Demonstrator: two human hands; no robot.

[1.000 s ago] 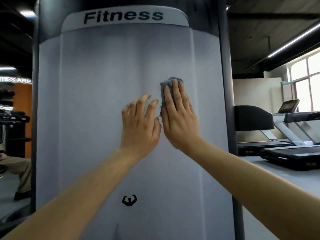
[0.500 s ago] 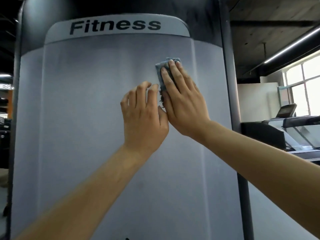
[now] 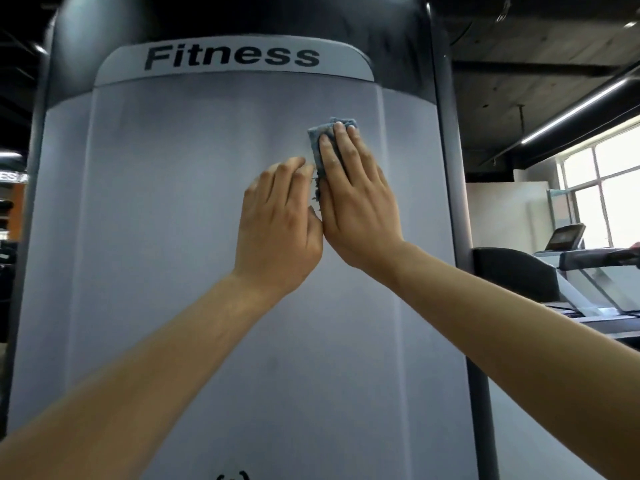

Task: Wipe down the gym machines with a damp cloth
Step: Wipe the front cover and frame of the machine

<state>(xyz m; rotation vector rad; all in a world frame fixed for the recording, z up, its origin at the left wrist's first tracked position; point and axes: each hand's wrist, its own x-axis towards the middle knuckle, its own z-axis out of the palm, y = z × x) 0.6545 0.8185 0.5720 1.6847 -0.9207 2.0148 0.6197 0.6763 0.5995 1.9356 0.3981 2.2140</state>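
- We are pressing our right hand (image 3: 356, 202) flat on a small grey-blue cloth (image 3: 315, 143), with the fingers straight and close together, not curled round it.
- The cloth is lying against the upper right part of the pale grey cover (image 3: 173, 271) of the gym machine (image 3: 242, 15). It is pinned under our right fingers, and its top and left edges are peeking out past them.
- We are resting our left hand (image 3: 278, 226) on the same cover just left of the right one, and the two hands are touching along their sides.
- The left fingers are bending a little and holding nothing, with their tips reaching the cloth's left edge.
- A white band (image 3: 232, 58) reading "Fitness" is sitting above the cloth.
- A treadmill (image 3: 568, 268) is standing off to the right, near a bright window (image 3: 613, 188).
- A light strip (image 3: 571, 110) is glowing on the ceiling above it.
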